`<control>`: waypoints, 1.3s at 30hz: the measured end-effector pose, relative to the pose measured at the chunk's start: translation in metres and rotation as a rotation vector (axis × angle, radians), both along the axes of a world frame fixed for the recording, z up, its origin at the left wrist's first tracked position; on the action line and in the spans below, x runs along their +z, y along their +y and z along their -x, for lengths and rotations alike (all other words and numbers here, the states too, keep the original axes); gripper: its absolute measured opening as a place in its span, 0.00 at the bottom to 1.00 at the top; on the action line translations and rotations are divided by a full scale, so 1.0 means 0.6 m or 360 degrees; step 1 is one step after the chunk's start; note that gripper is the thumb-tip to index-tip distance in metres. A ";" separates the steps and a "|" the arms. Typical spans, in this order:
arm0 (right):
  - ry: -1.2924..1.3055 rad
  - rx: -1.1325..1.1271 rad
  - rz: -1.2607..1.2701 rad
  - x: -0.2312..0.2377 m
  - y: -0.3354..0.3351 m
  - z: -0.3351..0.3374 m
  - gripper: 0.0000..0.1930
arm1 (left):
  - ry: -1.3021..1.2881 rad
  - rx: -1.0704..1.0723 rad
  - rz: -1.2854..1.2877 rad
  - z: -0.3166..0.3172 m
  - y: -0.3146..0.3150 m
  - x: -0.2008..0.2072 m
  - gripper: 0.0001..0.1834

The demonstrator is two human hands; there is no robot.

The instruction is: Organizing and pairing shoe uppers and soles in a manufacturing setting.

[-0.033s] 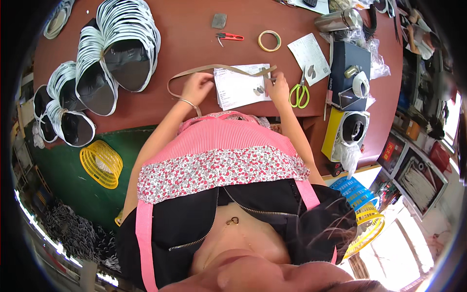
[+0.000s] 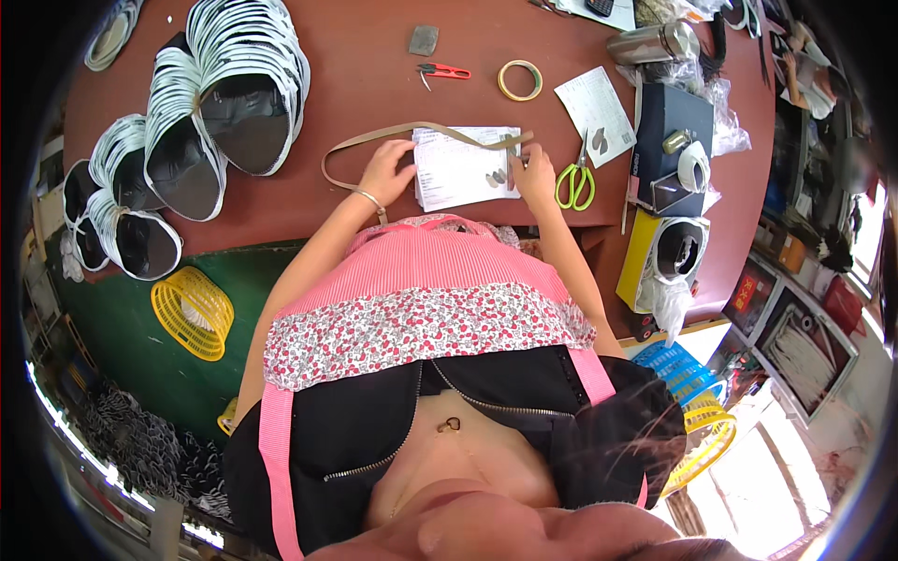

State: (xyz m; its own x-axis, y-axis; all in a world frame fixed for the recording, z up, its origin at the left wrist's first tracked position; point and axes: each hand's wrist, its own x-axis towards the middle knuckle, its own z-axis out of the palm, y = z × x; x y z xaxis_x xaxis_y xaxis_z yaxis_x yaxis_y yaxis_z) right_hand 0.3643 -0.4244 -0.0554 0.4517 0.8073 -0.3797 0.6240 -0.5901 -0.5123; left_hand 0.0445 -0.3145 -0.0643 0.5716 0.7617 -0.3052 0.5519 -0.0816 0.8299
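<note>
A stack of printed white paper slips (image 2: 454, 173) lies near the table's front edge, its sheets slightly uneven. My left hand (image 2: 387, 176) is at the stack's left edge, thumb and fingers apart. At the right edge is my right hand (image 2: 534, 176), its fingers bent and its thumb beside the sheets; neither hand is closed around the stack. A long tan strap (image 2: 374, 135) crosses the top of the papers and loops down on the left, passing behind my left wrist. Green-handled scissors (image 2: 575, 185) lie just right of my right hand, their blades over a separate printed sheet (image 2: 599, 107).
Nested black-and-white shoe uppers (image 2: 245, 117) fill the table's left side. Red thread snips (image 2: 447, 71), a tape roll (image 2: 519, 80) and a grey square piece (image 2: 423, 39) lie beyond the papers. Boxes (image 2: 670, 140) and a steel flask (image 2: 655, 42) stand right. A yellow basket (image 2: 193, 313) sits lower left.
My left hand has shifted slightly right, closer against the left edge of the paper stack. The stack sits a touch further right; my right hand has barely moved.
</note>
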 end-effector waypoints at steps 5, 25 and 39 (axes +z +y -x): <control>-0.0564 0.0292 -0.0085 0.038 0.021 0.012 0.19 | 0.0195 0.0290 -0.0779 -0.018 0.055 -0.035 0.39; -0.0792 0.0529 0.0318 -0.059 0.560 -0.168 0.22 | 0.0167 0.0358 0.0189 -0.060 -0.046 0.045 0.30; -0.0020 0.0714 -0.0755 0.036 0.080 0.021 0.23 | 0.0207 0.0030 -0.0417 -0.032 -0.053 0.051 0.12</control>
State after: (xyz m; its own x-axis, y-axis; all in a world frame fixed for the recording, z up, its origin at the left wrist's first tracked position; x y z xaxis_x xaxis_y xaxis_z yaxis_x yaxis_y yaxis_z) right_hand 0.3519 -0.3764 -0.0336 0.0340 0.9972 0.0672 0.7647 0.0173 -0.6442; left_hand 0.0638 -0.3462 -0.0337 0.5256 0.8343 -0.1664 0.6559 -0.2729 0.7038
